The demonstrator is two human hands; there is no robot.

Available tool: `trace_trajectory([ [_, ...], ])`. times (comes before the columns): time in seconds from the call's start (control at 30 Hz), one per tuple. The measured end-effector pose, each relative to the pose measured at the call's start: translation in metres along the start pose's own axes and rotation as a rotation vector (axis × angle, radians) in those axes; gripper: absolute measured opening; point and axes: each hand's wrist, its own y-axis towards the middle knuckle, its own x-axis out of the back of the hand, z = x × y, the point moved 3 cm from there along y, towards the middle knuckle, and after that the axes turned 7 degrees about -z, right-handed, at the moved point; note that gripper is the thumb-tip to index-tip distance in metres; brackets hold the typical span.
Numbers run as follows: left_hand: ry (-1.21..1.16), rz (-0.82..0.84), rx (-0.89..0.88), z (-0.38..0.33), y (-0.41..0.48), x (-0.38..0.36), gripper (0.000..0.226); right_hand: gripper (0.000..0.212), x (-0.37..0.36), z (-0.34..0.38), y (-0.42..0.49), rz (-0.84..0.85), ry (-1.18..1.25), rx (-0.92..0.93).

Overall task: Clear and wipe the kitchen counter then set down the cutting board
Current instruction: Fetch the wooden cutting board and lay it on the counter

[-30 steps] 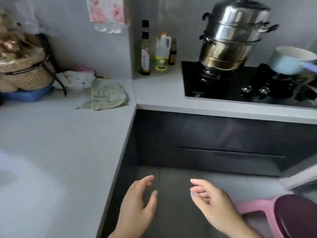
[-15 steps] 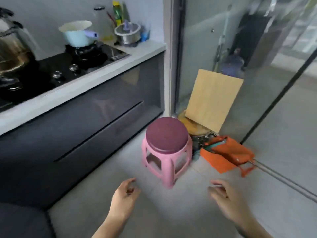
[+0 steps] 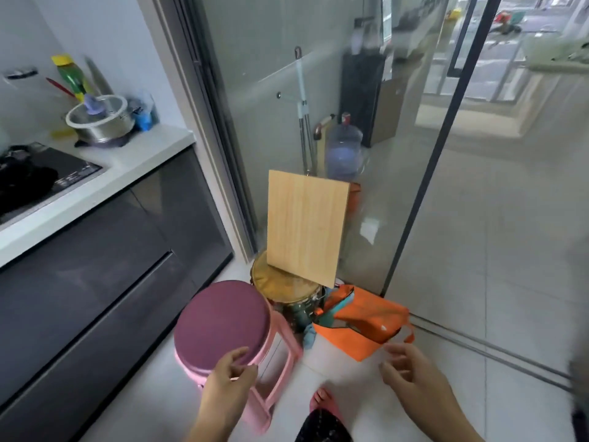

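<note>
A light wooden cutting board [image 3: 306, 226] stands nearly upright on a round tin [image 3: 288, 290] on the floor, leaning against the glass door. My left hand [image 3: 231, 382] hovers low over the front of a pink stool [image 3: 223, 327], fingers loosely curled and holding nothing. My right hand [image 3: 411, 374] is held out low, just in front of an orange bag [image 3: 361, 323], fingers apart and empty. Both hands are well short of the board. The white kitchen counter [image 3: 127, 167] runs along the left.
A black hob [image 3: 41, 177] and a lidded steel pot [image 3: 100, 119] sit on the counter, with bottles behind. Dark cabinet fronts [image 3: 95, 269] line the left. A sliding glass door [image 3: 398, 154] has a water jug and mop behind it. My foot in a pink slipper [image 3: 325, 405] shows below.
My view swung right from the counter corner to the floor by the glass door and drew closer. The cutting board and stool came into view and now loom larger; both hands stay empty.
</note>
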Motion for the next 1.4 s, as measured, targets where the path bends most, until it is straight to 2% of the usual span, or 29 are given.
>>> trace_trajectory([
  [0.1,0.022,0.069,-0.033,-0.045,0.059,-0.036,0.027,0.023,0.011,0.033,0.052,-0.012,-0.114,-0.024],
  [0.2,-0.017,0.136,-0.062,-0.096,0.104,-0.065,0.022,0.01,0.016,0.081,0.113,0.177,-0.244,0.008],
  [0.33,-0.076,0.162,-0.036,-0.134,0.146,-0.078,0.021,0.027,0.022,0.108,0.191,0.013,-0.355,0.075],
  [0.5,-0.045,0.059,0.09,-0.136,0.174,-0.068,0.018,0.031,0.004,0.158,0.287,0.025,-0.5,0.231],
  [0.6,-0.049,-0.008,0.159,-0.137,0.186,-0.064,0.019,0.045,-0.022,0.187,0.35,0.079,-0.653,0.408],
  [0.67,-0.075,-0.071,0.208,-0.141,0.19,-0.067,0.021,0.053,-0.041,0.209,0.393,0.048,-0.754,0.562],
  [0.73,-0.101,-0.145,0.244,-0.147,0.191,-0.071,0.023,0.057,-0.061,0.225,0.432,0.018,-0.879,0.63],
  [0.9,-0.045,-0.198,0.318,-0.16,0.184,-0.083,0.021,0.061,-0.099,0.229,0.481,0.121,-1.018,0.558],
  [1.07,-0.073,-0.249,0.291,-0.17,0.188,-0.086,0.023,0.082,-0.119,0.223,0.484,0.068,-1.147,0.519],
  [1.13,-0.089,-0.267,0.294,-0.168,0.186,-0.088,0.025,0.079,-0.119,0.218,0.483,0.062,-1.183,0.555],
  [1.27,-0.13,-0.302,0.35,-0.165,0.182,-0.096,0.025,0.041,-0.118,0.209,0.476,0.06,-1.124,0.648],
  [1.33,-0.154,-0.317,0.366,-0.165,0.179,-0.101,0.026,0.034,-0.119,0.196,0.471,0.157,-0.971,0.569],
  [1.4,-0.154,-0.311,0.369,-0.167,0.178,-0.107,0.023,0.036,-0.12,0.184,0.465,0.296,-0.764,0.458],
])
